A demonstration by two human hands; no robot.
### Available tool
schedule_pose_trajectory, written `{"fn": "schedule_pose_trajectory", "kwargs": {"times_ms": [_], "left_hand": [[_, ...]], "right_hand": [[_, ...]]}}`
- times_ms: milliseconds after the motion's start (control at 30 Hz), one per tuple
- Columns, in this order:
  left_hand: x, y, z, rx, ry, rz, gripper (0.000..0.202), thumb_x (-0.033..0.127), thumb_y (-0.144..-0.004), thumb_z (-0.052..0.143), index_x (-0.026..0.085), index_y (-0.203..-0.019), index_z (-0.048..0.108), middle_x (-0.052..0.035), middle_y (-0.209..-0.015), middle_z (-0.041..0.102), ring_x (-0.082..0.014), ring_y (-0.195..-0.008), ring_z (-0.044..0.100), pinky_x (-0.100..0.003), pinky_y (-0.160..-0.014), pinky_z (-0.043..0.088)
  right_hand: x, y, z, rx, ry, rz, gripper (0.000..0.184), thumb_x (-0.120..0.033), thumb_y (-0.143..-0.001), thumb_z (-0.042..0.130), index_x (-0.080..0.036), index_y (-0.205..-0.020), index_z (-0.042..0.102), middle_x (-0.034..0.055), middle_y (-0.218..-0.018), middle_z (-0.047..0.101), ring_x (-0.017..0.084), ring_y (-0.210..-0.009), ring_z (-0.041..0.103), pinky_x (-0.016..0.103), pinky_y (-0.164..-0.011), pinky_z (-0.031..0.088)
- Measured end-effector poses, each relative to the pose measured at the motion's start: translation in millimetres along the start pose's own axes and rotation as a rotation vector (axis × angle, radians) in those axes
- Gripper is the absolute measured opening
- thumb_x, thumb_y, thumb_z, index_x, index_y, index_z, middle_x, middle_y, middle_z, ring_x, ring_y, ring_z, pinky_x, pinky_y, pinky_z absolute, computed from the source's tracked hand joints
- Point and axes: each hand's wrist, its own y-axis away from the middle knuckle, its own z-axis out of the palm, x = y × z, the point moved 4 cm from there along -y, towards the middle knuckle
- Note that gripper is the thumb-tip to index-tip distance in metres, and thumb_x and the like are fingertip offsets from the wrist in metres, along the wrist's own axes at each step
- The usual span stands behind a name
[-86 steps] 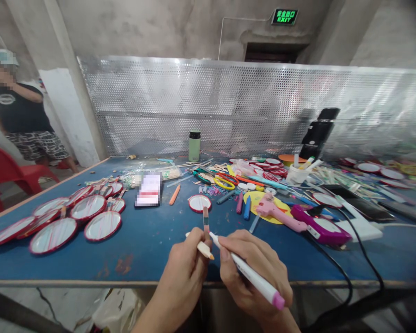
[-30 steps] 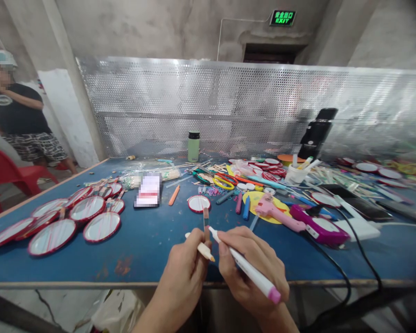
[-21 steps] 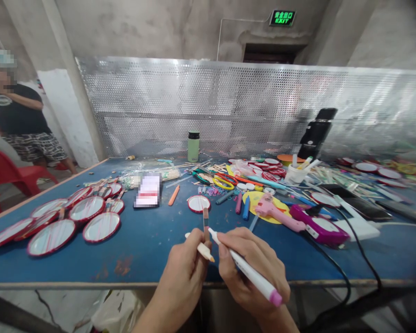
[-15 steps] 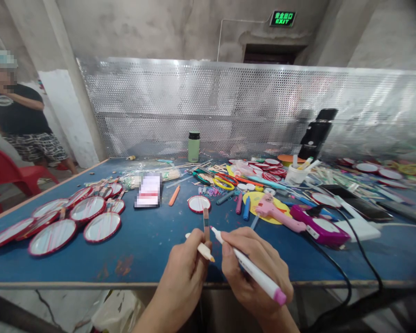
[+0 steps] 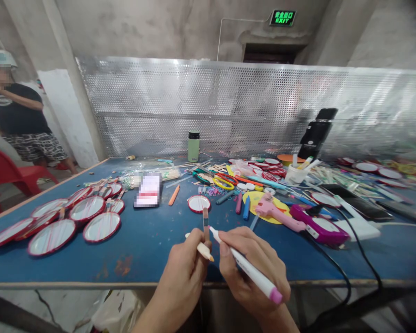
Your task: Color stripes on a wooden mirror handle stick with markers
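Note:
My left hand (image 5: 182, 270) is closed round the wooden craft stick (image 5: 205, 217) of a small red-rimmed disc (image 5: 198, 203). The disc faces away from me, just above the blue table. An uncapped orange-tipped marker (image 5: 204, 251) is also tucked between those left fingers, its tip pointing right. In a pen grip, my right hand (image 5: 258, 263) holds a white marker (image 5: 251, 270) with a pink end. Its pink tip is at the right edge of the stick; whether it touches is too small to tell. Grey-brown bands show on the stick.
Several larger red-rimmed discs (image 5: 52, 236) lie at the left. Beyond my hands are a phone (image 5: 148, 190), an orange marker (image 5: 174, 195), scissors (image 5: 223, 183) and a green bottle (image 5: 193, 148). At the right, a pink glue gun (image 5: 279, 215) and purple device (image 5: 321, 226) trail black cables.
My right hand has shifted slightly left with the pink marker, bringing its tip closer to the stick. The left hand and disc have barely moved.

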Motion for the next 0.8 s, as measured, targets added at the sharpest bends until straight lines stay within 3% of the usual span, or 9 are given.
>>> {"fn": "schedule_pose_trajectory", "kwargs": {"times_ms": [333,800], "left_hand": [[-1.5,2.2,-2.3,-0.006,0.131,-0.089,0.034,0.044,-0.101,0.038,0.022,-0.075,0.038,0.0086,-0.061,0.033,-0.0088,-0.052,0.028,-0.019,-0.048,0.025],[0.8,1.3,-2.4,0.024,0.035,-0.050,0.030,0.037,-0.101,0.038,0.021,-0.076,0.044,0.0068,-0.063,0.041,-0.0101,-0.055,0.033,-0.020,-0.051,0.028]], "right_hand": [[-2.3,2.2,-6.4,0.018,0.009,-0.004,0.017,-0.005,-0.082,0.059,-0.017,-0.092,0.064,0.0014,-0.072,0.069,0.012,-0.066,0.067,0.022,-0.062,0.055],[-4.1,0.0,-1.5,-0.022,-0.034,-0.021,0.016,-0.007,-0.084,0.059,-0.018,-0.093,0.064,0.0019,-0.074,0.070,0.014,-0.067,0.069,0.024,-0.062,0.057]]}}
